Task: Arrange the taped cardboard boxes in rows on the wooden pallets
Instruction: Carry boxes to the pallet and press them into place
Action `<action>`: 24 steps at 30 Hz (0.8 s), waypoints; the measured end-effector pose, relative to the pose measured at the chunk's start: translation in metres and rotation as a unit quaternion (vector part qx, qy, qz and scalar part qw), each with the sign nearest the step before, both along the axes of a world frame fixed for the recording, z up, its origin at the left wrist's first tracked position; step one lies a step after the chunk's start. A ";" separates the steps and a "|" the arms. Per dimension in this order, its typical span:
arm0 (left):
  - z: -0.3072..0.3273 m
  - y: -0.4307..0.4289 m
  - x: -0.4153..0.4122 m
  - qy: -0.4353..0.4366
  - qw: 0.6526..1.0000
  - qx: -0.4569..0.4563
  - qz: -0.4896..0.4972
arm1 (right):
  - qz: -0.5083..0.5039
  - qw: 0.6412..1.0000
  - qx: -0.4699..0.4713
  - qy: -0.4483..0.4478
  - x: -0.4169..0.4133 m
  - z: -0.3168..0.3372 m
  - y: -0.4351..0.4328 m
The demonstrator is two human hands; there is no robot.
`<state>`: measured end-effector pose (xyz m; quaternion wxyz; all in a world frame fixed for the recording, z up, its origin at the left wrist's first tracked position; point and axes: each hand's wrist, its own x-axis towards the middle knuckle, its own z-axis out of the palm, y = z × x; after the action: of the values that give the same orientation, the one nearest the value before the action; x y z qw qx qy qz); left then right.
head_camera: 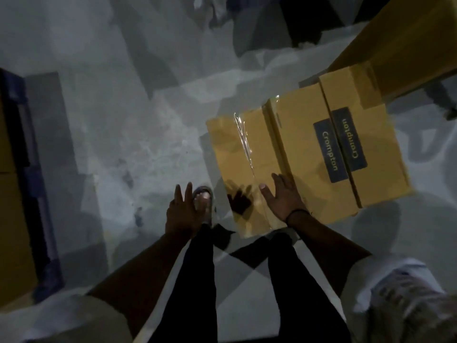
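Note:
A taped cardboard box (249, 159) with a shiny strip of clear tape along its top lies on the grey floor, right of centre. Two more cardboard boxes (351, 144) with dark "Crompton" labels sit against its right side. My right hand (282, 196) hovers with straight spread fingers over the near corner of the taped box; whether it touches is unclear. My left hand (180, 209) is open with straight fingers, left of the box, above my sandalled foot, holding nothing.
A dark blue pallet (37, 194) carrying cardboard boxes (12, 231) runs along the left edge. A large tilted cardboard box (405, 40) stands at the upper right. My legs in dark trousers fill the lower middle. Grey concrete floor (118, 120) lies between.

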<state>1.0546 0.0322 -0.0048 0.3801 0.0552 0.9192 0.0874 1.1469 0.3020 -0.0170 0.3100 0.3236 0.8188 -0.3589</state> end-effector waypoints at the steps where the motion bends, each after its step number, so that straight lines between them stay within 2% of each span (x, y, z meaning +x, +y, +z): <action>1: -0.020 0.008 0.009 -0.009 1.000 0.007 0.024 | 0.005 1.000 0.000 -0.001 -0.003 -0.024 0.008; 6: -0.124 0.069 0.040 -0.004 0.995 0.028 0.094 | 0.035 0.999 -0.014 -0.035 -0.017 -0.145 0.040; 10: -0.193 0.112 0.044 -0.006 0.990 0.078 0.121 | 0.039 0.998 0.042 0.002 -0.031 -0.209 0.060; 13: -0.233 0.125 0.042 -0.001 0.991 0.080 0.104 | 0.079 0.990 0.116 0.025 -0.034 -0.230 0.052; 17: -0.271 0.123 0.041 -0.057 0.997 -0.013 0.047 | 0.094 0.979 0.180 0.022 -0.033 -0.249 0.032; 19: -0.278 0.117 0.039 -0.085 0.995 -0.017 0.051 | 0.102 0.971 0.214 0.020 -0.035 -0.255 0.028; 24: -0.282 0.107 0.040 -0.071 0.997 -0.023 0.030 | 0.102 0.969 0.226 -0.016 -0.037 -0.263 0.023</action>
<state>1.0945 0.1392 -0.2870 0.4424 0.0127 0.8930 0.0816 1.1099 0.3246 -0.2803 0.2771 0.3057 0.9022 -0.1258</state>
